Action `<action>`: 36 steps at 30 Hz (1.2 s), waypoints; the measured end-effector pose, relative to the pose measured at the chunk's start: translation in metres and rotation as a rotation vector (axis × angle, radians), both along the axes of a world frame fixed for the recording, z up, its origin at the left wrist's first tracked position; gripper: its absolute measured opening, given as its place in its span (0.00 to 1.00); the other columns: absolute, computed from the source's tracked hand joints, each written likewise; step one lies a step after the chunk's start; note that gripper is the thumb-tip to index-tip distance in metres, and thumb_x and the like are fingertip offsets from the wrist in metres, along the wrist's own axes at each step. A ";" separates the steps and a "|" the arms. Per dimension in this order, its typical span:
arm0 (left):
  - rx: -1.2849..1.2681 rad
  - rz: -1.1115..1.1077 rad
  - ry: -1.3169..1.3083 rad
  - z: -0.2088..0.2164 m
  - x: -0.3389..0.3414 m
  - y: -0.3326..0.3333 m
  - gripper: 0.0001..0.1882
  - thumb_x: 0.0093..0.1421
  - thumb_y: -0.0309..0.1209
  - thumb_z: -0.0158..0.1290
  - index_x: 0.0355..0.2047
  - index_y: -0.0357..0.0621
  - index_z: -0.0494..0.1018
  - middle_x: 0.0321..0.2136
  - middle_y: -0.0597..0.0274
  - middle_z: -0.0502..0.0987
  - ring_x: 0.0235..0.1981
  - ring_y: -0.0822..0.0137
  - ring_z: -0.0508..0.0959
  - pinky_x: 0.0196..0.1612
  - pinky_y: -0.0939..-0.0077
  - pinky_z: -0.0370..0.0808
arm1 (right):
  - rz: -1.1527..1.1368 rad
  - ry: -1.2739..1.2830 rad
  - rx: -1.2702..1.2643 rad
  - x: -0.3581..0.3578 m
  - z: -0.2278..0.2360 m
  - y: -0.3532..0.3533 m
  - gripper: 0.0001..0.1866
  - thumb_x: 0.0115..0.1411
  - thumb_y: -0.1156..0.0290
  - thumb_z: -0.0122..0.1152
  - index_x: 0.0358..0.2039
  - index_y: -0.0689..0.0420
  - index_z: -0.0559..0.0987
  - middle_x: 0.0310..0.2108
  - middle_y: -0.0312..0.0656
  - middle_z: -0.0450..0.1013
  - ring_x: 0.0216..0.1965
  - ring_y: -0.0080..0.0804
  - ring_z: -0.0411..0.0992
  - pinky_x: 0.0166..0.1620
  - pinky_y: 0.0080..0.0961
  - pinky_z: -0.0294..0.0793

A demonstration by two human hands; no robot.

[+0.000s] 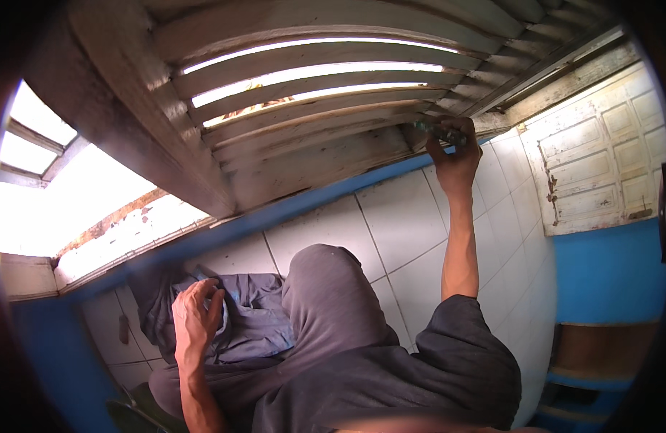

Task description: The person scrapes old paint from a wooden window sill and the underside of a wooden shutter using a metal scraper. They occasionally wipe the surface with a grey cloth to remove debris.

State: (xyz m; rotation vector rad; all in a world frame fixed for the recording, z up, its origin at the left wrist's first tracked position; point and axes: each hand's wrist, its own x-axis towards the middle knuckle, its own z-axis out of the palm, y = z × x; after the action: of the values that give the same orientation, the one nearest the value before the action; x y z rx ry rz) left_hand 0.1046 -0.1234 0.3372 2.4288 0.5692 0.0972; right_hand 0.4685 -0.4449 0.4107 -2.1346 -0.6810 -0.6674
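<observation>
My right hand (458, 160) reaches out to the lower right part of a worn wooden louvre shutter (311, 119). Its fingers are wrapped round a small dark green thing (442, 133) with lighter specks, whose kind I cannot make out. That thing is close against the shutter's lower slats, by the frame. My left hand (195, 315) rests at my left, over a crumpled grey-blue cloth (255, 328) beside my bent knee. Its fingers are loosely bent and the thumb stands apart, with nothing visible in the grasp.
White tiles (387, 220) form the surface under me, edged by a blue strip (325, 189) below the shutter. An opening with bright light (94, 187) lies at the left. At the right are a worn white panelled door (600, 155), a blue wall (607, 274) and a brown wooden piece (600, 350).
</observation>
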 end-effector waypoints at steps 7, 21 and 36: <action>0.008 -0.017 -0.074 -0.003 -0.004 -0.003 0.11 0.58 0.27 0.63 0.41 0.38 0.79 0.30 0.54 0.82 0.34 0.51 0.81 0.43 0.60 0.74 | -0.022 0.050 -0.137 0.006 -0.007 0.013 0.14 0.58 0.77 0.71 0.42 0.58 0.76 0.37 0.41 0.82 0.40 0.29 0.81 0.43 0.27 0.78; -0.039 -0.024 -0.010 0.007 -0.006 -0.005 0.12 0.58 0.28 0.62 0.41 0.37 0.80 0.37 0.50 0.83 0.41 0.46 0.82 0.47 0.58 0.76 | -0.028 0.049 -0.153 0.023 -0.024 0.006 0.16 0.56 0.77 0.72 0.44 0.56 0.77 0.39 0.41 0.82 0.43 0.30 0.82 0.49 0.27 0.78; -0.009 -0.014 -0.041 0.003 -0.003 -0.006 0.11 0.56 0.27 0.62 0.40 0.38 0.80 0.32 0.52 0.83 0.37 0.47 0.82 0.45 0.58 0.76 | -0.019 0.013 -0.170 0.008 -0.023 0.012 0.17 0.56 0.74 0.73 0.45 0.57 0.78 0.42 0.42 0.81 0.43 0.35 0.81 0.47 0.33 0.78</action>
State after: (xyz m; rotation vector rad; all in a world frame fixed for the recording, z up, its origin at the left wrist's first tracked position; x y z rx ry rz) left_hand 0.1013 -0.1292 0.3398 2.4161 0.5333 0.1378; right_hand 0.4766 -0.4328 0.3880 -2.3015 -0.7337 -0.6251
